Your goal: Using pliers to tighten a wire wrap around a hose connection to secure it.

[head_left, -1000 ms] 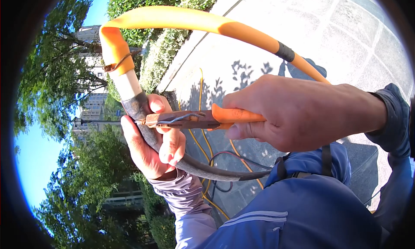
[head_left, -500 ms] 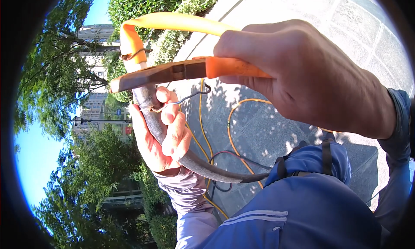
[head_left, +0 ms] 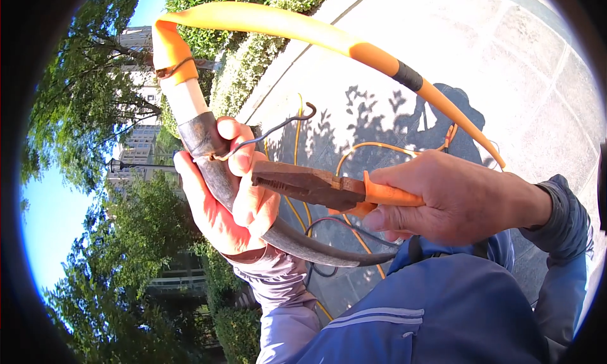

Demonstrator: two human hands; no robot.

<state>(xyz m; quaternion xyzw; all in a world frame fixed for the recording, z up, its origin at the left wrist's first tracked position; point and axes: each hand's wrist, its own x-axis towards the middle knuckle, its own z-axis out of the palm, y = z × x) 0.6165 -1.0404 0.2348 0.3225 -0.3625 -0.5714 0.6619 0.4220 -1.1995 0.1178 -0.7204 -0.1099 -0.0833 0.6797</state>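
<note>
My left hand is closed around a dark rubber hose just below its end. A white pipe piece joins that hose to an orange flat hose, which bends sharply over the top and arches to the right. Rusty wire is wound round the orange hose's end, and another wire circles the dark hose, its free tail curling out to the right. In my right hand are rusty pliers with orange handles; their jaws sit beside my left fingers, and I cannot tell if they touch.
Orange and yellow hoses lie looped on the paved ground. A thin dark cable crosses among them. Hedges stand at the far side, and trees and buildings fill the left. A black band wraps the orange hose.
My right hand has drawn the pliers down and right, away from the hose joint, and no longer covers the orange hose. The joint has tilted slightly left; my left hand keeps its hold.
</note>
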